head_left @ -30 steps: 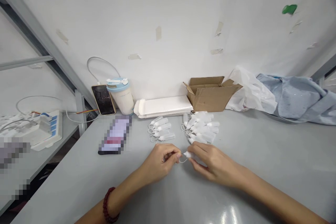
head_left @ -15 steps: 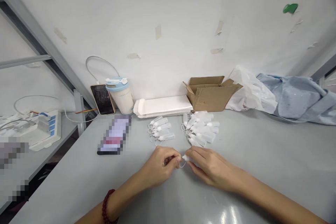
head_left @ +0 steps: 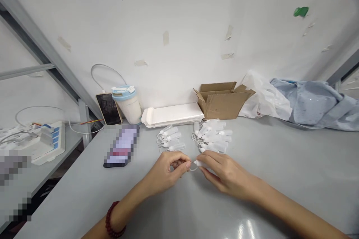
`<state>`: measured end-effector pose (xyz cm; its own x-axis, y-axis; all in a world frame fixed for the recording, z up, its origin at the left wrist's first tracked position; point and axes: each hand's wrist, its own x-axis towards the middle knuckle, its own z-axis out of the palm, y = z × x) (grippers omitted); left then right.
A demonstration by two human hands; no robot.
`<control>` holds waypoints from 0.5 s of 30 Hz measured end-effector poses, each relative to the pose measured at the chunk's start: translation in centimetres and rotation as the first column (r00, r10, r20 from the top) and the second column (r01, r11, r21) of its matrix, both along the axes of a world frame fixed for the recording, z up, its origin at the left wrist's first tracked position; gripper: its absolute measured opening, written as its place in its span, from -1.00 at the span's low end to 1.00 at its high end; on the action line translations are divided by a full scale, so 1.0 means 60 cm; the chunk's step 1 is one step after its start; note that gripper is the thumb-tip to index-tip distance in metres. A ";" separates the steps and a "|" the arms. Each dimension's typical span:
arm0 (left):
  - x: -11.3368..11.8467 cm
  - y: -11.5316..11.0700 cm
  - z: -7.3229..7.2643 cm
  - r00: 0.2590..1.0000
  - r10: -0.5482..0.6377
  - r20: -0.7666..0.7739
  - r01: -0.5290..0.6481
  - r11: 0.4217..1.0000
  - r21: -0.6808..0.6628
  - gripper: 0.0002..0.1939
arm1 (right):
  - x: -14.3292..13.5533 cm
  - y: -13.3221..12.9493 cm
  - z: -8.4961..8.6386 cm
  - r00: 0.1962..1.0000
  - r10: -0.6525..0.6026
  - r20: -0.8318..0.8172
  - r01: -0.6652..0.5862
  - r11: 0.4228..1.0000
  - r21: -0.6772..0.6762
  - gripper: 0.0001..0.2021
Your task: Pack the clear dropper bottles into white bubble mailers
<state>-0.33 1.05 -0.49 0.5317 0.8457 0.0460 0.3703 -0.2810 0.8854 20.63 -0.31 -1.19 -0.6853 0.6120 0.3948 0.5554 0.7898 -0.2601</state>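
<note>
Between the thumb and fingers of my right hand is a small white dropper bottle, its narrow tip pointing left. Most of its body is hidden by the fingers. A thin looped strap hangs from the bottle's neck and runs to my left hand, whose thumb and forefinger pinch its end; whatever is at that end is covered. Just beyond my hands lie two groups of similar bottles with thin loops: a smaller group on the left and a larger pile on the right.
Along the wall stand a phone on a cable, a lidded cup, stacked white flat boxes, an open cardboard box, a plastic bag and blue-grey cloth. A blurred-out device lies left. A power strip sits beyond the table's left edge.
The view has shifted slightly. Both hands sit a little higher and further left in the picture, closer to the bottle groups, with the same grips on the bottle and strap.
</note>
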 end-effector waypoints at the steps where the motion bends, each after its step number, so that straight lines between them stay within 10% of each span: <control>1: 0.001 -0.001 -0.002 1.000 0.010 -0.007 -0.010 1.000 0.006 -0.78 | -0.001 -0.001 0.000 1.000 0.003 0.004 -0.003 1.000 -0.004 -0.80; 15: 0.010 -0.010 -0.029 0.999 0.014 0.036 -0.011 0.996 -0.093 -0.79 | -0.006 -0.005 -0.007 0.999 0.053 0.002 -0.052 0.992 -0.119 -0.81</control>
<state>0.26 0.43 -2.22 0.5205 0.8538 -0.0135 0.3400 -0.1927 0.9205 20.28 -0.60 -1.62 -0.7195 0.6175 0.3179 0.5158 0.7816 -0.3509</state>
